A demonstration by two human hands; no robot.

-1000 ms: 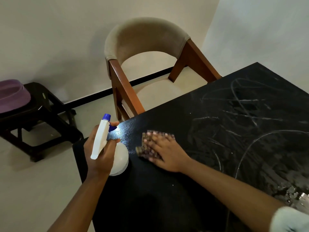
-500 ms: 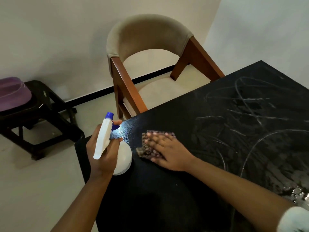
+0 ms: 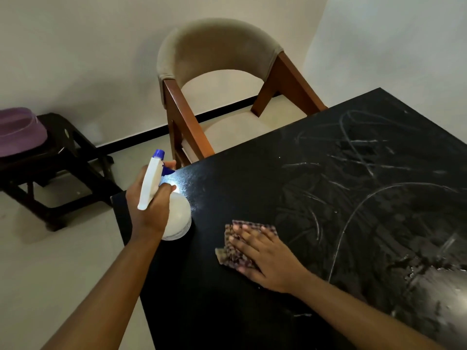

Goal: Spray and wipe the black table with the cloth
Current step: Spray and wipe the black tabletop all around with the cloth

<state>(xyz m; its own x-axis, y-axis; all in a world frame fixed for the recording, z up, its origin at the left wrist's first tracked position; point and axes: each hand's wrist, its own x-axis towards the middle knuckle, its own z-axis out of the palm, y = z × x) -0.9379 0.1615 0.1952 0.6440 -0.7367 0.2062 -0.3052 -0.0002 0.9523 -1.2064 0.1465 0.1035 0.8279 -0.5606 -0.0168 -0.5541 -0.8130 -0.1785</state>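
Observation:
The black table fills the right of the view, with pale smear streaks across its right half and a wet sheen at the far right. My left hand grips a white spray bottle with a blue nozzle, held over the table's left corner. My right hand lies flat, fingers spread, pressing a brown checked cloth against the tabletop. Most of the cloth is hidden under the palm.
A beige upholstered chair with brown wooden legs stands against the table's far edge. A dark low stool carrying a purple basin stands at the left by the wall. Pale floor lies left of the table.
My right hand has slid the cloth toward me and to the right, away from the bottle. The left hand still holds the spray bottle at the corner.

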